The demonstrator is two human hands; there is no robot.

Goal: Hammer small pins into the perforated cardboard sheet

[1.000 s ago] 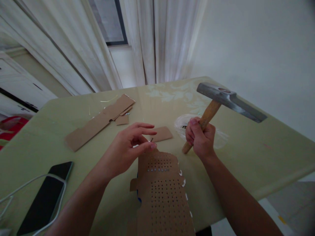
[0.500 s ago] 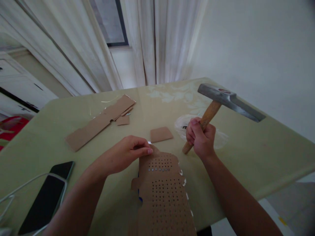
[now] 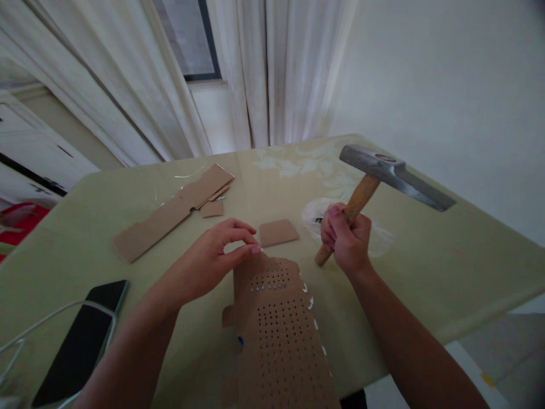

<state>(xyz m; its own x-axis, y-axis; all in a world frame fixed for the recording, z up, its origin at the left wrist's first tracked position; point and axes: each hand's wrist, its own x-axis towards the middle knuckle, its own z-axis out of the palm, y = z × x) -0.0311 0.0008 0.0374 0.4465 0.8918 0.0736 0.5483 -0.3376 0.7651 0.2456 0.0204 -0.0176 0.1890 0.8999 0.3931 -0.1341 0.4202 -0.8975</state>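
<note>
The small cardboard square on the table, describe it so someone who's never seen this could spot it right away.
On the pale green table, look between the left hand and the right hand, which grips a hammer. The small cardboard square lies flat just beyond the perforated cardboard sheet. Unlike that sheet it has no holes, and it is far shorter than the long cardboard strip.

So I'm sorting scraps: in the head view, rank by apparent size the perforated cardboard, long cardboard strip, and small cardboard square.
1. perforated cardboard, though nearest the camera
2. long cardboard strip
3. small cardboard square
</note>
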